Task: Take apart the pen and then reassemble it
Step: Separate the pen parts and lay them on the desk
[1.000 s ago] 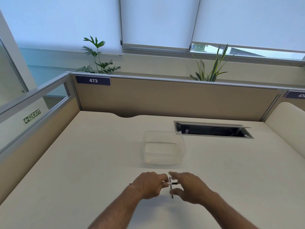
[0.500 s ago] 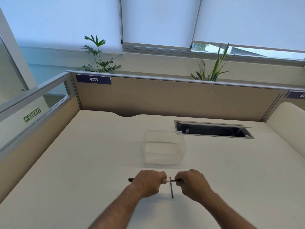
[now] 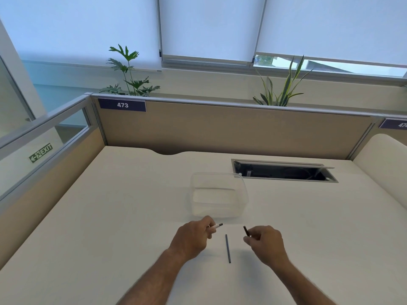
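My left hand (image 3: 193,238) grips the pen body (image 3: 217,226), whose white end with a dark tip sticks out to the right of my fingers. My right hand (image 3: 265,243) pinches a short dark pen piece (image 3: 246,231), held upright between thumb and fingers. The two hands are apart, with a gap between the pieces. A thin dark rod (image 3: 228,248), a loose pen part, lies on the desk (image 3: 110,216) between my hands, pointing towards me.
A clear plastic container (image 3: 218,194) stands just beyond my hands. Behind it to the right is an open cable slot (image 3: 284,171) in the desk. Beige partition walls close off the back and the left side.
Both hands held the pen together in front of me; now they have pulled apart, the right hand carrying off a short dark piece and the left keeping the body.
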A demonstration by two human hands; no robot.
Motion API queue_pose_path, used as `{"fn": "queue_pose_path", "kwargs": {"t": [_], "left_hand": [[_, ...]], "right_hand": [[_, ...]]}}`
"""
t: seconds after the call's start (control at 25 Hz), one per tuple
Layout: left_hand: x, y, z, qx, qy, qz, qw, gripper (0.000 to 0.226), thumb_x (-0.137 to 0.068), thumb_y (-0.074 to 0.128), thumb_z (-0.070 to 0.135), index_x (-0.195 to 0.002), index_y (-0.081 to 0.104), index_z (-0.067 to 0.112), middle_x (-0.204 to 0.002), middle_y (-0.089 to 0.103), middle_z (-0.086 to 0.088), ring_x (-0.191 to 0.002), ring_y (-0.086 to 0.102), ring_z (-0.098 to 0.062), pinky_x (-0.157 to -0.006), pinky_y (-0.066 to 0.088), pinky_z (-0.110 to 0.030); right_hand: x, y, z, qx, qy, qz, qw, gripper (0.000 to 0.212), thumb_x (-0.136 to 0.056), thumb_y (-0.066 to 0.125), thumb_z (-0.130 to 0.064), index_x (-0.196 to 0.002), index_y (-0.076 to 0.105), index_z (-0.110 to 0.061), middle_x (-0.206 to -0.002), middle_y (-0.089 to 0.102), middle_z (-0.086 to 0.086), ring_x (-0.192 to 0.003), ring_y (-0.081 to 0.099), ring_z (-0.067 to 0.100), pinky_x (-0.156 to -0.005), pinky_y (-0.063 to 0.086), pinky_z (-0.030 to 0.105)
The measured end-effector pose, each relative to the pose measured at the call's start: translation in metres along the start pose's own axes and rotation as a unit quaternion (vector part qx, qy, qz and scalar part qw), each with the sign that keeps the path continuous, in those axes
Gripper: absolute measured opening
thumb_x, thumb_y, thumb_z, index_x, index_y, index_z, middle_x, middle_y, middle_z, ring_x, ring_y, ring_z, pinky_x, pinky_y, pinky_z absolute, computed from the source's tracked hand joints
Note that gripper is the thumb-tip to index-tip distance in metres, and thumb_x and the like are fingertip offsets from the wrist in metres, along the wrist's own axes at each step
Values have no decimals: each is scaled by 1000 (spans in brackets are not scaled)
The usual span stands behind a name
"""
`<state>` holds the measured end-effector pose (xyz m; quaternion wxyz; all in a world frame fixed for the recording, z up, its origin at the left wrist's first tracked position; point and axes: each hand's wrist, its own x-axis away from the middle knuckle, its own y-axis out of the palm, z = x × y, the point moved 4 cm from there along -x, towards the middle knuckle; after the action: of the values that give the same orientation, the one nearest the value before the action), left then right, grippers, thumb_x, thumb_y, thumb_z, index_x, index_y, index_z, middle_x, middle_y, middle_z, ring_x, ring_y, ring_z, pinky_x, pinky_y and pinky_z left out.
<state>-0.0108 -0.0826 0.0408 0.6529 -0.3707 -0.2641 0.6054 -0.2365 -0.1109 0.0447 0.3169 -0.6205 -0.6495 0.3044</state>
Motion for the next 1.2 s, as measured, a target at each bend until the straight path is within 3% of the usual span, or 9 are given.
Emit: {"fn": "queue_pose_path", "kwargs": {"t": [0.08,0.2,0.32,0.56,0.72,0.88,1.08,1.2], "left_hand": [[1,0,-1,27,-7,17,999,8,-99,45,31,-94,50,31,-74,67,17,-73,64,-12,-69,55,-36],[2,2,-2,65,-20,36,997,8,-99,47,32,-92,49,32,-72,67,19,-68,65,-9,-67,56,-37],[1,1,-4,104,-34,57,992,10,-98,48,24,-92,49,33,-74,69,18,-67,67,-4,-68,57,-37],[0,-4,-5,175,-50,126,975,11,-97,48,17,-92,46,27,-81,75,12,-82,72,-10,-74,57,-36],[0,-7,-7,198,-71,160,965,12,-98,52,12,-93,47,22,-86,76,7,-86,72,-3,-73,57,-34],[1,-7,-7,212,-70,163,961,13,-97,54,12,-91,47,21,-84,77,5,-86,71,-1,-72,58,-35],[2,-6,-7,217,-72,163,960,18,-96,57,13,-89,45,25,-83,76,6,-84,71,-1,-72,58,-38],[2,-6,-7,222,-73,161,959,19,-96,57,13,-89,45,26,-84,76,6,-84,71,-1,-73,59,-38]], "right_hand": [[1,1,5,-15,35,0,999,15,-73,79,-19,-88,78,-16,-69,67,-7,-69,64,12,-64,44,20],[2,2,12,-18,96,-15,995,14,-68,81,-21,-79,73,-21,-72,72,-6,-67,69,14,-68,55,27],[3,5,21,-13,146,-35,989,11,-63,81,-16,-61,70,-17,-58,73,-1,-51,71,16,-65,61,30],[6,13,37,10,189,-68,980,9,-51,74,-15,-55,71,-8,-47,70,3,-48,70,18,-59,63,32],[7,13,37,14,189,-65,980,15,-53,77,-22,-60,70,-11,-50,70,1,-48,69,16,-56,60,28],[9,14,25,31,142,-4,989,20,-66,76,-37,-70,62,-23,-72,69,-6,-67,64,13,-61,52,27],[11,41,-3,20,83,-56,995,28,-68,78,-43,-61,62,-21,-64,65,-10,-60,58,2,-50,40,18],[12,51,-16,12,55,-59,997,28,-65,78,-47,-68,65,-22,-66,66,-9,-62,60,3,-52,43,19]]}}
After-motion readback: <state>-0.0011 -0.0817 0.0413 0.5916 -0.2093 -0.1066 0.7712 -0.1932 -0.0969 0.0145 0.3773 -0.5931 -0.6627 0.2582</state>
